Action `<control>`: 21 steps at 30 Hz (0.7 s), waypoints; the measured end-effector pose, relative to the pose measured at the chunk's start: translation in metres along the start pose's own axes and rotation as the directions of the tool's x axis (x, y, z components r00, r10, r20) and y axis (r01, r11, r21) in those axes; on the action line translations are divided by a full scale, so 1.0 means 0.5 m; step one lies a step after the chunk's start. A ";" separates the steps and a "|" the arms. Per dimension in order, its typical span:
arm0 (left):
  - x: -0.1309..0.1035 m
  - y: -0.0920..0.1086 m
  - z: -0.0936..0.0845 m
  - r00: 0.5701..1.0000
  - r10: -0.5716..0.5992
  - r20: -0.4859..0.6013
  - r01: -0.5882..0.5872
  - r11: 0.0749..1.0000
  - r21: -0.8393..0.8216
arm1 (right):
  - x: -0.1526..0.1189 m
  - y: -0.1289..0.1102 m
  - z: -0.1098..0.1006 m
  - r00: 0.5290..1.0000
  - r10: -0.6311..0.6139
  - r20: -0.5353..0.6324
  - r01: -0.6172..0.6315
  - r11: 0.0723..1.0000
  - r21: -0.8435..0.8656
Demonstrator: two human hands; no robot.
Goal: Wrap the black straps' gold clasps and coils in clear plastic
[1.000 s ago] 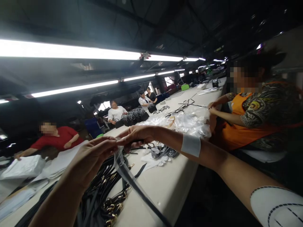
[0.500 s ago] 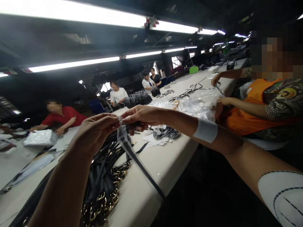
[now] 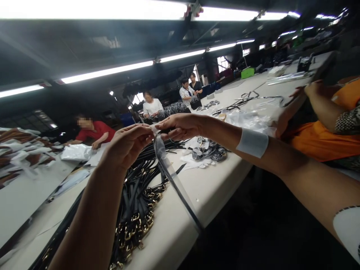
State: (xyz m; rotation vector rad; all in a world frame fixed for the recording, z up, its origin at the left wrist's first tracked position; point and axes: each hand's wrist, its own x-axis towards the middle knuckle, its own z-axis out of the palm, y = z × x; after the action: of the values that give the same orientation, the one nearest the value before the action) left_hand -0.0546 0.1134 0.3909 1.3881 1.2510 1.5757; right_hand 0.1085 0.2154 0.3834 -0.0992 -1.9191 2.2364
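A long, narrow clear plastic sleeve (image 3: 182,180) hangs from my two hands over the table edge, with a dark strap (image 3: 180,196) inside it. My left hand (image 3: 129,141) pinches the top end of the sleeve between thumb and fingers. Close against it, my right hand (image 3: 181,126) grips the same end, its thumb and forefinger together and the other fingers curled. Both hands' fingertips partly cover the sleeve's mouth. Below and left of the sleeve lies a pile of black straps with gold buckles (image 3: 137,221).
On the pale table (image 3: 168,240) are coiled dark straps (image 3: 209,152), a white glove (image 3: 194,162) and loose clear plastic (image 3: 247,122). A co-worker in orange (image 3: 315,138) sits at the right edge. Others stand across the table, one in red (image 3: 98,129) beside a white plastic package (image 3: 75,152).
My view has swung left, so the surroundings sit farther right. Both hands still hold the sleeve's top. Its upper part now bends more, and dark strap shows higher inside.
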 end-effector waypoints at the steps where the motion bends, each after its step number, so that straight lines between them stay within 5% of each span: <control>1: 0.002 0.002 -0.002 1.000 0.019 -0.009 -0.019 1.000 -0.024 | -0.004 -0.005 0.003 0.999 -0.042 -0.007 0.042 0.999 0.014; 9: 0.003 0.008 -0.001 0.997 0.071 0.016 -0.069 0.992 -0.107 | -0.028 -0.026 0.015 0.935 -0.289 -0.205 0.236 0.939 -0.248; 12: 0.000 0.007 0.001 0.997 0.083 0.007 -0.082 0.992 -0.098 | -0.012 -0.017 0.007 0.943 -0.255 -0.213 0.207 0.953 -0.222; 16: -0.005 0.007 -0.003 0.996 0.067 0.058 -0.066 0.998 -0.024 | 0.005 0.018 -0.011 0.994 -0.101 -0.034 0.103 0.992 0.068; 21: -0.037 0.011 0.001 0.975 -0.009 0.222 -0.037 0.979 0.200 | -0.011 0.089 -0.003 0.969 -0.095 0.229 0.047 0.977 0.207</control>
State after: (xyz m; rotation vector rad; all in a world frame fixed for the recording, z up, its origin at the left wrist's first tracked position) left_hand -0.0499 0.0948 0.3904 1.6546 1.2942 1.2869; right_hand 0.1093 0.2093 0.3389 0.2744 -1.7566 2.4726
